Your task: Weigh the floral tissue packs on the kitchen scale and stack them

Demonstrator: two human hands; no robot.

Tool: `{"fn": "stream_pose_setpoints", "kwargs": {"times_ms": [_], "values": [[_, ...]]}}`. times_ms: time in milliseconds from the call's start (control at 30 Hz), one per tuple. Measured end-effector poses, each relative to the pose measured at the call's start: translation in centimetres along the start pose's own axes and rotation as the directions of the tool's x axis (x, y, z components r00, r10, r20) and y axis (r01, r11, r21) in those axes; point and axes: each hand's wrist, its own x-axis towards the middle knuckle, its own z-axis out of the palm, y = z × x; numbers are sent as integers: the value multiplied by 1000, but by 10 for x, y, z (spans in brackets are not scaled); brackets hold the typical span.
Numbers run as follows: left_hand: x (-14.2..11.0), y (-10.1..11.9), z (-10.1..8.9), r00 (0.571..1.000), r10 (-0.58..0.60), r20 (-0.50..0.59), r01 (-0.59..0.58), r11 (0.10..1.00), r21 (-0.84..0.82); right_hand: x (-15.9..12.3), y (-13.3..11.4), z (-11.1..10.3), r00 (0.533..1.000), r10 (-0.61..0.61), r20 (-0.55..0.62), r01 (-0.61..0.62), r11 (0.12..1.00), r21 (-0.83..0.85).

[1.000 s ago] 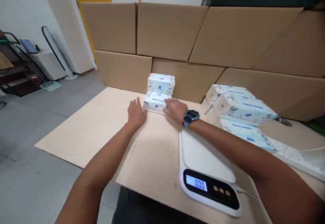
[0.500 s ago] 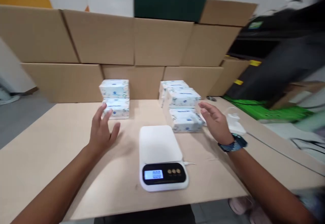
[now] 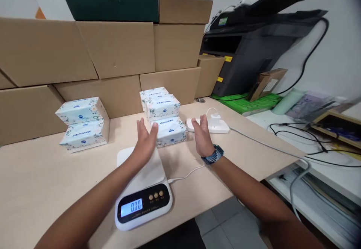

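Over the table (image 3: 36, 181), I've moved my left hand (image 3: 145, 143) and right hand (image 3: 203, 139) near the right packs (image 3: 165, 110), both empty, fingers apart from thumbs.

The left hand (image 3: 146, 140) and right hand (image 3: 203, 139) quit the 2-pack stack (image 3: 85, 129) (now flanking other packs (image 3: 164, 110)).

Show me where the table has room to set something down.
Bare tabletop lies between the left pack stack and left forearm; another patch sits between the power strip and right forearm. It's crowded around the right pack stack, with the left hand, right hand, scale and power strip close by.
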Motion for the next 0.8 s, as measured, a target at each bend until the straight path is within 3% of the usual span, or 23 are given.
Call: {"fn": "stream_pose_setpoints", "kwargs": {"times_ms": [67, 133, 200, 267, 333, 400, 467, 500, 600, 667, 767, 800], "values": [[13, 3, 6, 992, -125, -10, 122, 983, -140, -12, -7, 5, 998, 2, 55, -4, 999, 43], [19, 4, 11, 984, -159, 85, 174, 961, -215, -26, -15, 8, 992, -6, 125, -4, 997, 76], [13, 6, 13, 978, -109, 177, 164, 928, -334, -42, -22, 8, 986, -76, 150, 58, 991, 120], [-5, 10, 8, 979, 17, 204, 75, 896, -437, -58, -27, 4, 964, -242, 109, 221, 959, 176], [-32, 15, -7, 975, 120, 186, -20, 886, -463, -71, -31, -3, 876, -481, 44, 458, 856, 240], [-63, 17, -29, 974, 144, 176, -54, 898, -438, -82, -34, -9, 726, -688, 7, 652, 692, 309], [-92, 16, -53, 977, 85, 193, 0, 915, -404, -93, -35, -12, 594, -804, 16, 742, 555, 376], [-105, 14, -65, 979, 24, 204, 60, 916, -398, -99, -35, -12, 560, -827, 49, 746, 529, 404], [-132, 5, -92, 956, -210, 206, 280, 864, -419, -118, -31, -10, 567, -773, 285, 642, 631, 436], [-140, -1, -102, 934, -300, 196, 356, 837, -416, -128, -25, -8, 536, -727, 429, 606, 685, 404], [-137, -9, -109, 934, -304, 186, 349, 886, -305, -134, -15, -4, 457, -758, 465, 693, 631, 348], [-133, -13, -109, 941, -292, 168, 327, 912, -248, -134, -13, -3, 459, -764, 454, 713, 621, 325]]}}
